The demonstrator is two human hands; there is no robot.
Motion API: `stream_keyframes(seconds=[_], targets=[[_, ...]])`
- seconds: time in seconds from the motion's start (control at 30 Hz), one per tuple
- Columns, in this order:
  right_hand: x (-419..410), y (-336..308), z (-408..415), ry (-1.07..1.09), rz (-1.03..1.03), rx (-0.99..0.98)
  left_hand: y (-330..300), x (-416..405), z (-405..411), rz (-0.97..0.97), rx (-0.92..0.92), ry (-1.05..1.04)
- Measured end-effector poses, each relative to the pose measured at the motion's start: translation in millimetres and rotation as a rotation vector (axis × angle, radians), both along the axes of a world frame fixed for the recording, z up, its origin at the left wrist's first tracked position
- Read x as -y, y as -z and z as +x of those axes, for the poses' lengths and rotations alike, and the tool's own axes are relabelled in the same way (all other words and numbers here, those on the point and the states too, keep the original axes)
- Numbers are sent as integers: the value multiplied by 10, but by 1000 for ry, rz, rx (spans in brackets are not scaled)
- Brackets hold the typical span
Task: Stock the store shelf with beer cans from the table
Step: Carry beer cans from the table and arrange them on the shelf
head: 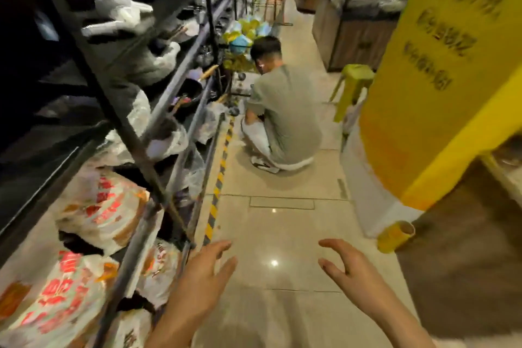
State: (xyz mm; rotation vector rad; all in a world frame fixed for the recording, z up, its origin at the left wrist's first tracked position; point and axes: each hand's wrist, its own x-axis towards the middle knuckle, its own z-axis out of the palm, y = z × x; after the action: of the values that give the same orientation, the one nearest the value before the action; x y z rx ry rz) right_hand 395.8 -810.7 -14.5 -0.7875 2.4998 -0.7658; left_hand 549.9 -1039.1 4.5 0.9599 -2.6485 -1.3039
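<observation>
My left hand (pixel 203 268) and my right hand (pixel 348 265) hang out in front of me above the tiled aisle floor, both with loosely spread fingers and nothing in them. No beer can shows anywhere in the head view. A dark metal store shelf (pixel 152 150) runs along the left side, loaded with white plastic-wrapped packs printed in red (pixel 93 206). The view is blurred by motion.
A person in a grey shirt (pixel 282 110) crouches in the aisle ahead, beside the shelf. A big yellow pillar (pixel 440 79) stands at right with a yellow roll (pixel 395 236) at its foot. A green stool (pixel 353 82) and wooden display bins (pixel 356 34) lie beyond.
</observation>
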Motion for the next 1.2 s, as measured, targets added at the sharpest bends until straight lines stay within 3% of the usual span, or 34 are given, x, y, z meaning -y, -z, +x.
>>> stream_keyframes(seconds=[0.2,0.37,0.6,0.9,1.2], targets=[[-1827,-167,-294,325,43,-4,34,-1403,-1113,19,-10,307],[-3554,-277,-362,714,91,-28,-14,-3255,-2076,19,-36,694],[-4618,-143,-438,951,40,39,-50,-4652,-2732,10,11,997],[-4942,-38,-1704,877,2,44,191,-4948,-3989,104,42,916],[-5536,34,-2817,1019,-84,74,305,-5538,-5215,108,118,945]])
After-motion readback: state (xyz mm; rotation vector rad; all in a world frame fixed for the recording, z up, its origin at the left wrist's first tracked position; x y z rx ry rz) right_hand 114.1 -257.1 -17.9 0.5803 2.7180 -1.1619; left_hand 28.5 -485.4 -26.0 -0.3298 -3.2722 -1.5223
